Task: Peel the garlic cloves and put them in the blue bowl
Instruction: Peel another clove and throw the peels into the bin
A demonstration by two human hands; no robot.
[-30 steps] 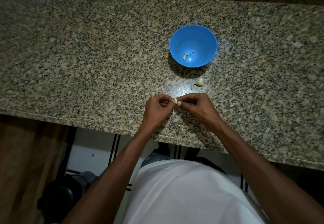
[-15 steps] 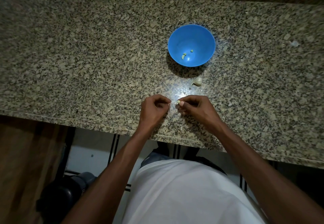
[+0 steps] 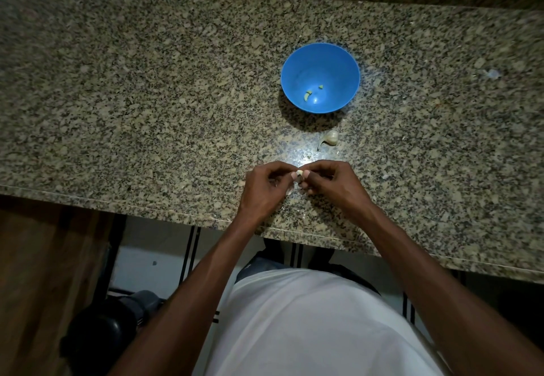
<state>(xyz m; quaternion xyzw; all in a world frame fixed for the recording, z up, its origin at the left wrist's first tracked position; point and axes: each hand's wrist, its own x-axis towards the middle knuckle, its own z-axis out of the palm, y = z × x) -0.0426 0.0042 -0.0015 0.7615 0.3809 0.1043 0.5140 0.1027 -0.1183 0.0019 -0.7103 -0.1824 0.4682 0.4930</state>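
Item: garlic clove in hand [image 3: 299, 173]. Small, pale, pinched between the fingertips of both hands just above the near part of the counter. Too small to tell its long axis or how much skin remains.

Left hand [image 3: 266, 188]: fingers curled, tips closed on the clove from the left; a pale scrap, probably loosened skin, shows under its thumb.

Right hand [image 3: 331, 182]: fingers curled, tips closed on the same clove from the right. The two hands meet at the clove.

Unpeeled garlic clove [image 3: 329, 138]: lies loose on the granite counter [image 3: 147, 96], between the hands and the bowl, slightly right of the meeting point; nearer the right hand. Its tail points down-left toward the hands.

Blue bowl [image 3: 294, 60]: stands upright beyond the loose clove, straight ahead of the hands and a touch right. Two small peeled pieces [image 3: 307, 96] lie in its bottom.

Judgement: peeling is under way; the drop calls for a forward reach, shorter for the right hand.
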